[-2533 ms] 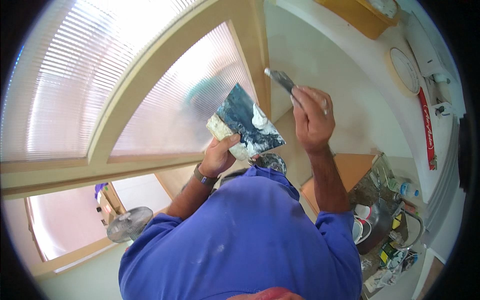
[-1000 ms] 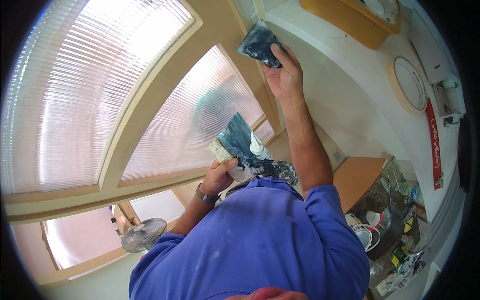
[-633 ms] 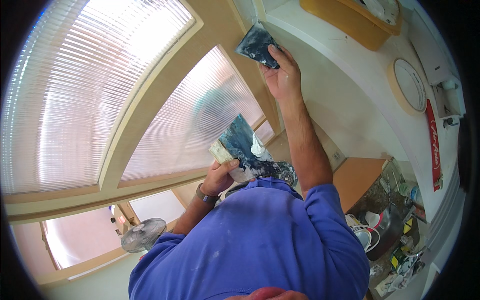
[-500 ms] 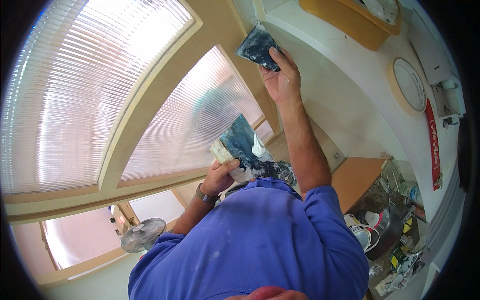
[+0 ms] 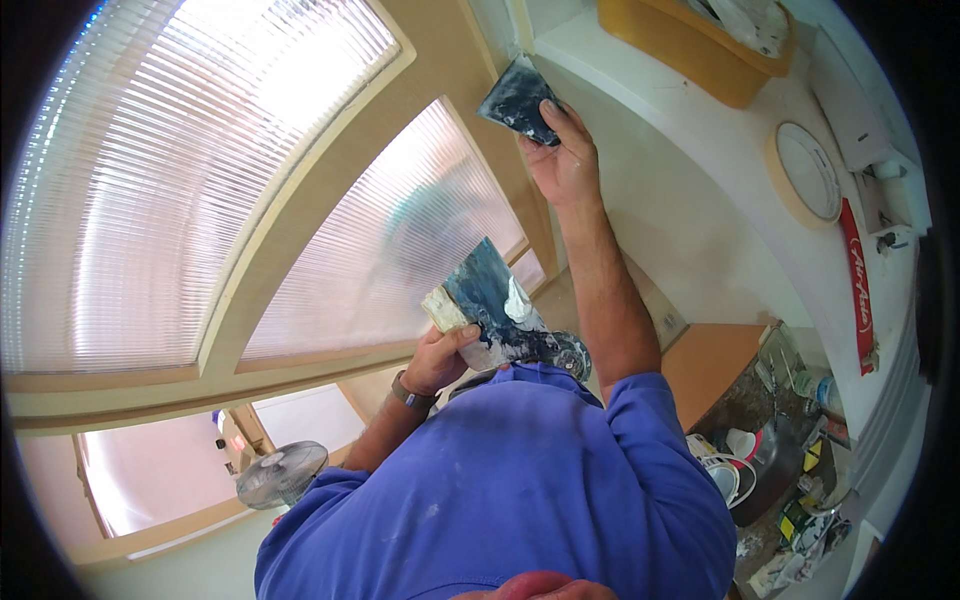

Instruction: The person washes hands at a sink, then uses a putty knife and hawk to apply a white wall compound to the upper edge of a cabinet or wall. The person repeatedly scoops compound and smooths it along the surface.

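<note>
My right hand (image 5: 568,165) is raised and closed on a dark, flat putty scraper (image 5: 518,98) smeared with white. The scraper's far corner sits at or very near the corner where the wooden frame meets the white wall; whether it touches, I cannot tell. Lower down, in front of my chest, my left hand (image 5: 440,358) grips a wider putty knife (image 5: 476,282) by its pale, crusted edge. A lump of white putty (image 5: 519,301) lies on its dark blade, and more white smears spread along the lower part.
Ribbed translucent panels (image 5: 380,240) in a wooden frame fill the left. On the white ledge (image 5: 690,120) at right are a yellow tub (image 5: 700,50), a roll of tape (image 5: 803,172) and a red strip (image 5: 857,290). A fan (image 5: 283,473) stands lower left; cluttered tools and a white bucket (image 5: 725,480) sit lower right.
The whole view has shifted slightly. The right hand's scraper stays by the same corner, and both hands keep their grips with almost no other movement.
</note>
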Tool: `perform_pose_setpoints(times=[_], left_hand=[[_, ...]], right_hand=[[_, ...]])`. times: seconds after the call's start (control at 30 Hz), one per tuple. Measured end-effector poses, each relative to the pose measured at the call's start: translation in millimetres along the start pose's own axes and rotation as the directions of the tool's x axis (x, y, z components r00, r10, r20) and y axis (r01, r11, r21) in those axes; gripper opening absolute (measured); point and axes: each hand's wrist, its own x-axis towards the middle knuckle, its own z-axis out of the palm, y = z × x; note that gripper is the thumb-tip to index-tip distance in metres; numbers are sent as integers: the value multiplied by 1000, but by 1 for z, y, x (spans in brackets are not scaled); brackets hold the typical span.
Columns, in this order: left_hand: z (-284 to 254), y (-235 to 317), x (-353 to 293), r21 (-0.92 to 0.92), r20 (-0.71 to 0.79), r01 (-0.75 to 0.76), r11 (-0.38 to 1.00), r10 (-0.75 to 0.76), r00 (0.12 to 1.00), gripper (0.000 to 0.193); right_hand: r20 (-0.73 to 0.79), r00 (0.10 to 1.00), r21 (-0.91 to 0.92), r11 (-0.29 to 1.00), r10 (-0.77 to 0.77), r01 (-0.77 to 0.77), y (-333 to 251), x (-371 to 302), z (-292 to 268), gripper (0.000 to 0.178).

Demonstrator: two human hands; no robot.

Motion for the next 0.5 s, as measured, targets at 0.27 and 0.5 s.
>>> perform_pose_setpoints(times=[0.27,0.5], left_hand=[[3,3,-2,14,64,-5,1000,4,998,44],[-22,-12,-9,-39,-71,14,999,-17,997,37]], right_hand=[[-66,998,-41,999,7,-9,3,8,-5,14],[-234,972,-126,992,-6,-24,-25,-63,-44,20]])
